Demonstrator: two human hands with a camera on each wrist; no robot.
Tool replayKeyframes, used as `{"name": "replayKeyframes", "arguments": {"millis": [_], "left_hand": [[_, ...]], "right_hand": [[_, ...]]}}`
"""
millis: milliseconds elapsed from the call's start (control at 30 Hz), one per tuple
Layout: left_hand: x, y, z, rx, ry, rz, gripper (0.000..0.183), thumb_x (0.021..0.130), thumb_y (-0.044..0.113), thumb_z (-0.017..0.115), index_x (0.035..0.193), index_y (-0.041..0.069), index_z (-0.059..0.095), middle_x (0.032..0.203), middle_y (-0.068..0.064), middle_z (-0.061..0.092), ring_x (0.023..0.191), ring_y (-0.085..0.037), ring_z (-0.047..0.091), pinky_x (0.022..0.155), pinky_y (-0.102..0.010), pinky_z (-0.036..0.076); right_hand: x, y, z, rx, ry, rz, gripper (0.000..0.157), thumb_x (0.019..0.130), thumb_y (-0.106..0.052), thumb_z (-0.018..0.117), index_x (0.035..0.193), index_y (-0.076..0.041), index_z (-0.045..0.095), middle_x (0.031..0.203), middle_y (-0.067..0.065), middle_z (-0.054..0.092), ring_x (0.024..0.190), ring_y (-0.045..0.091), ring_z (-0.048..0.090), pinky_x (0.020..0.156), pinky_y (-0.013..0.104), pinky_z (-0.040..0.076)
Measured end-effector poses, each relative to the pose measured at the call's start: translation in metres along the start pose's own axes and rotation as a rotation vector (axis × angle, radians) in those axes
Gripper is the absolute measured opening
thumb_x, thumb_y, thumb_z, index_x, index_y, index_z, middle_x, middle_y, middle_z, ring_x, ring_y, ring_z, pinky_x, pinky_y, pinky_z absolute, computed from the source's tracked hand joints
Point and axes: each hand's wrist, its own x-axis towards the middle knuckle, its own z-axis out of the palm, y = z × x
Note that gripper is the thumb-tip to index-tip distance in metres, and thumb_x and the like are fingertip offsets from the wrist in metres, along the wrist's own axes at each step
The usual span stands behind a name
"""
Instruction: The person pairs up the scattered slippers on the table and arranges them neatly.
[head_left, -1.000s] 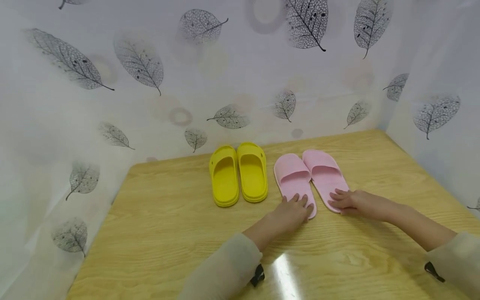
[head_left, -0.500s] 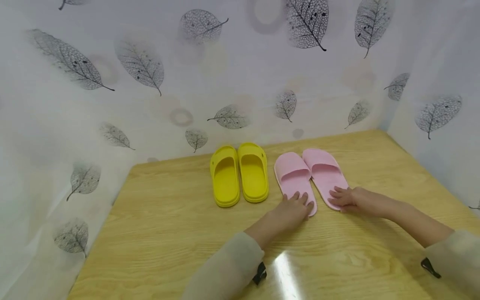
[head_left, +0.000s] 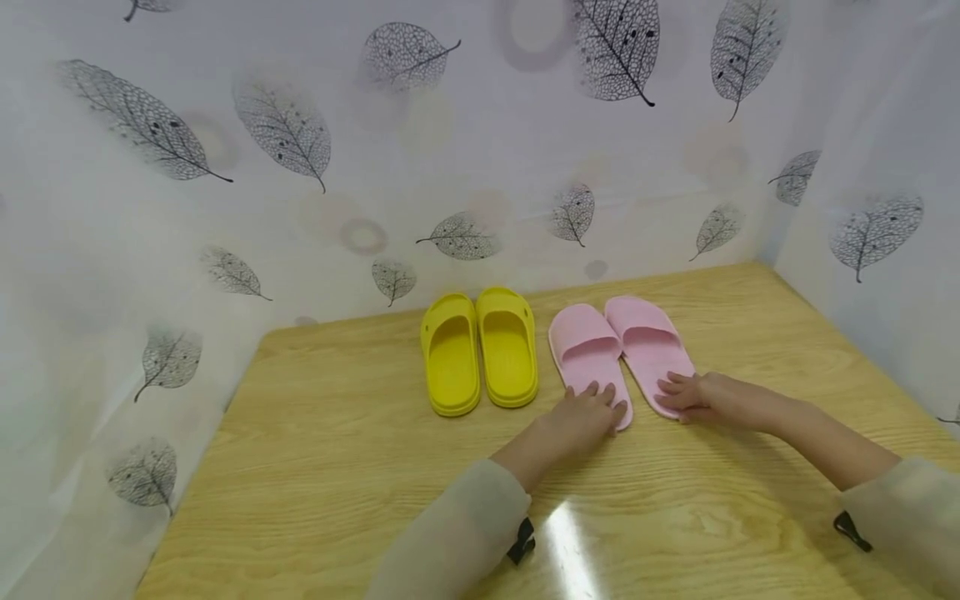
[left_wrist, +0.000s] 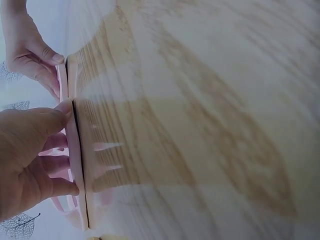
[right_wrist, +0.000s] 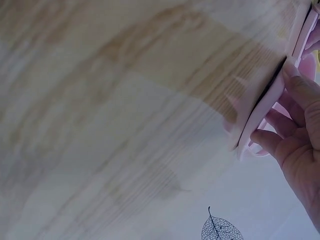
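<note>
A pair of pink slippers lies side by side on the wooden table, toes toward the back and heels spread slightly apart. My left hand (head_left: 585, 419) rests on the heel of the left pink slipper (head_left: 588, 354), fingers spread across its insole. On the heel of the right pink slipper (head_left: 654, 354) lies my right hand (head_left: 708, 398), reaching in from the right. In the left wrist view, the left thumb and little finger (left_wrist: 65, 187) touch the heel's edge. The right wrist view shows the right thumb (right_wrist: 297, 85) at its slipper's heel edge. Both soles lie along the tabletop.
Left of the pink pair stands a pair of yellow slippers (head_left: 480, 350), also toes to the back. Behind and along both sides of the wooden table (head_left: 337, 475) hangs a pale cloth (head_left: 480, 150) printed with dark leaves. Light glares off the table's front.
Both pink slippers have slid slightly toward the back under my hands, which moved with them. The yellow pair stays in place.
</note>
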Motion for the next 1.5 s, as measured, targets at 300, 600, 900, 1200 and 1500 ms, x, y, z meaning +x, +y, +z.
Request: {"name": "replayKeyframes", "arguments": {"millis": [300, 600, 900, 1200, 1500], "left_hand": [[0.002, -0.005, 0.003, -0.038, -0.005, -0.006, 0.046, 0.101, 0.031, 0.039, 0.147, 0.025, 0.035, 0.156, -0.003, 0.025, 0.142, -0.023, 0.025, 0.109, -0.046, 0.033], [0.002, -0.008, 0.001, -0.033, 0.004, 0.013, 0.047, 0.101, 0.031, 0.039, 0.148, 0.024, 0.034, 0.156, -0.003, 0.023, 0.143, -0.024, 0.024, 0.11, -0.045, 0.032], [0.013, -0.01, 0.0, -0.041, -0.006, 0.007, 0.046, 0.102, 0.029, 0.039, 0.148, 0.024, 0.034, 0.156, -0.003, 0.024, 0.143, -0.025, 0.024, 0.109, -0.047, 0.032], [0.019, -0.014, -0.003, -0.014, -0.015, -0.006, 0.046, 0.102, 0.027, 0.039, 0.148, 0.025, 0.033, 0.157, -0.003, 0.023, 0.143, -0.024, 0.024, 0.108, -0.048, 0.033], [0.022, -0.021, -0.004, -0.077, -0.027, -0.023, 0.047, 0.102, 0.025, 0.038, 0.148, 0.025, 0.032, 0.157, -0.003, 0.02, 0.144, -0.024, 0.021, 0.111, -0.049, 0.028]], "right_hand": [[0.005, 0.001, -0.002, -0.015, -0.017, -0.026, 0.031, 0.085, -0.01, 0.066, 0.115, -0.001, 0.067, 0.116, 0.031, 0.059, 0.107, 0.054, 0.052, 0.083, 0.059, 0.047], [0.007, 0.0, -0.005, 0.012, -0.049, 0.017, 0.032, 0.086, -0.009, 0.065, 0.115, 0.002, 0.066, 0.119, 0.032, 0.057, 0.111, 0.055, 0.049, 0.085, 0.06, 0.045], [0.006, 0.008, -0.005, -0.027, -0.02, -0.016, 0.03, 0.085, -0.008, 0.066, 0.113, 0.001, 0.068, 0.116, 0.031, 0.059, 0.108, 0.055, 0.051, 0.085, 0.059, 0.046], [0.012, 0.012, -0.01, -0.013, -0.007, -0.022, 0.03, 0.084, -0.005, 0.067, 0.113, 0.004, 0.067, 0.116, 0.032, 0.059, 0.107, 0.054, 0.052, 0.084, 0.058, 0.047], [0.018, 0.02, -0.009, 0.01, -0.029, -0.001, 0.031, 0.086, -0.009, 0.065, 0.115, 0.004, 0.065, 0.118, 0.033, 0.057, 0.11, 0.053, 0.05, 0.086, 0.058, 0.046]]}}
